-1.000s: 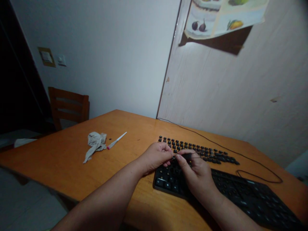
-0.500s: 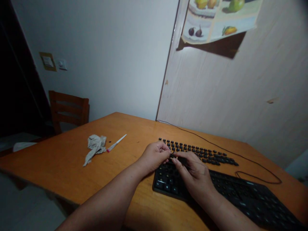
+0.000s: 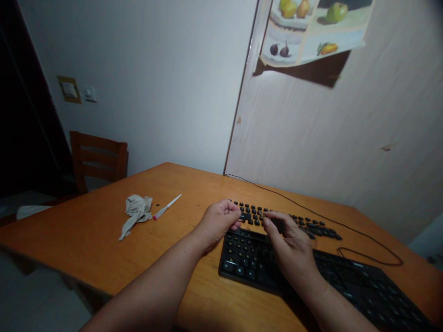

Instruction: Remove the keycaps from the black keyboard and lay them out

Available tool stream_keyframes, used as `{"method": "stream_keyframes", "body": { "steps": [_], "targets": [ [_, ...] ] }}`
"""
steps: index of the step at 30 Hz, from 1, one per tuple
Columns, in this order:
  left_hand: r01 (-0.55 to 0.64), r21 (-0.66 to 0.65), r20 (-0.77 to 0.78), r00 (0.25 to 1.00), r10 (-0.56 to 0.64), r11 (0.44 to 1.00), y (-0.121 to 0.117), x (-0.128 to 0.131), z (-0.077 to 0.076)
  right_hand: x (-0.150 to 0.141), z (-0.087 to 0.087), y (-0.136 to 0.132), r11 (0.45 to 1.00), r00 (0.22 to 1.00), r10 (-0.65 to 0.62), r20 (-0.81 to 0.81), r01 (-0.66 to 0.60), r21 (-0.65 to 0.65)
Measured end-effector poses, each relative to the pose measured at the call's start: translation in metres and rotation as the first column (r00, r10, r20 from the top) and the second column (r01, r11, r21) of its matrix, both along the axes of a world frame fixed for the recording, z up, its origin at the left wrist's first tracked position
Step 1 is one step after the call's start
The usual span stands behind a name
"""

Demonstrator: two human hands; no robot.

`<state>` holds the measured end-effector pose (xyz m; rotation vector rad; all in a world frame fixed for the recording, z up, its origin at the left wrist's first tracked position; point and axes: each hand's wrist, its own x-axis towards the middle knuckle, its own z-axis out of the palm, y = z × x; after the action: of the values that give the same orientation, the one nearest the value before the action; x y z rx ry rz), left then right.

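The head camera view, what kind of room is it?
Probably a room in a home: a wooden table, a slatted wooden chair by the wall, and fruit pictures hung up.

We see dim light, palest on the wall point(image 3: 162, 92). The left side is nearly black, and the keyboard point(image 3: 244, 253) looks slightly blurred.

L hand point(image 3: 223, 219) pinched, R hand point(image 3: 287, 235) half-open.

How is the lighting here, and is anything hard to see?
Head view: dim, with the far left nearly black; a dark, shadow-like patch under the fruit pictures; a small glint on the near-left keys of the keyboard; most key markings too soft to read.
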<state>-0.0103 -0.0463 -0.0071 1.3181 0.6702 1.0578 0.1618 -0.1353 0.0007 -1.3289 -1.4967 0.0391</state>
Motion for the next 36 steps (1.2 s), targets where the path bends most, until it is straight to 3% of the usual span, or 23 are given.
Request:
{"method": "stream_keyframes", "body": {
  "steps": [4, 8, 12, 15, 22, 29, 36],
  "targets": [
    [-0.017, -0.036, 0.016, 1.000, 0.018, 0.999, -0.001, -0.002, 0.005, 0.005, 0.000, 0.001, 0.997, 0.998, -0.059, 0.009, 0.060, -0.056],
    [-0.070, -0.059, 0.019, 0.997, 0.071, 0.996, -0.001, -0.006, 0.009, 0.013, -0.002, 0.004, 0.983, 0.998, 0.034, 0.048, -0.025, -0.180],
    [-0.133, -0.071, -0.022, 0.991, 0.132, 0.989, 0.006, -0.010, 0.007, 0.022, -0.001, 0.006, 0.915, 0.947, 0.077, 0.311, 0.057, -0.399],
    [-0.157, -0.093, -0.064, 0.986, 0.151, 0.983, 0.012, -0.014, 0.003, 0.024, 0.002, 0.005, 0.869, 0.890, 0.092, 0.446, 0.147, -0.473],
    [-0.209, -0.137, -0.128, 0.973, 0.192, 0.968, 0.023, -0.025, 0.000, 0.022, 0.006, 0.002, 0.812, 0.833, 0.135, 0.536, 0.217, -0.541],
    [-0.276, -0.029, -0.310, 0.916, 0.254, 0.961, 0.028, -0.028, -0.010, 0.021, 0.009, 0.000, 0.803, 0.829, 0.161, 0.535, 0.204, -0.559],
    [-0.252, 0.052, -0.447, 0.859, 0.248, 0.966, 0.026, -0.028, -0.012, 0.019, 0.009, -0.002, 0.793, 0.819, 0.182, 0.545, 0.205, -0.574]
  ]
}}
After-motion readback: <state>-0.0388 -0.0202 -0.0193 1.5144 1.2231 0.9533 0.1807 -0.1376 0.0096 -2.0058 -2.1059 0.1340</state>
